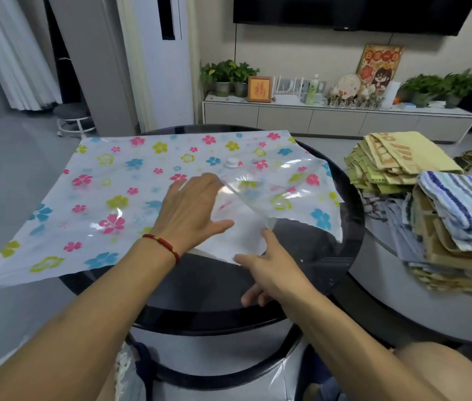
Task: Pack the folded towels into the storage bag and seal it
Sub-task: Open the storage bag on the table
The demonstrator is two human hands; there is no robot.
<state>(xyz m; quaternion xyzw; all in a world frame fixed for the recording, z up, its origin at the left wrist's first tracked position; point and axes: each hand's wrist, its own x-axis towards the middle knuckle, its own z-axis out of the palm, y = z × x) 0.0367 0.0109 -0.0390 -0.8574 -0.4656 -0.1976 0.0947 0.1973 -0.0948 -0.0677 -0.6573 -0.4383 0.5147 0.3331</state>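
Lying flat, storage bag (130, 180), towelless.

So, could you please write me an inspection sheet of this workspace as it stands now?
Surface: round dark table; a second round table on the right.
Job's things: flowered storage bag lies flat on the dark table, white valve up, its clear top layer lifted at the near right; folded towels stacked on the second table, none in the bag.
Clutter: nothing seen on the dark table besides the bag.
Hands: left hand flat on the bag at the opening; right hand pinches the bag's edge.
Cables: thin cable down the wall under the television.
Surroundings: low cabinet with potted plants and a framed picture.
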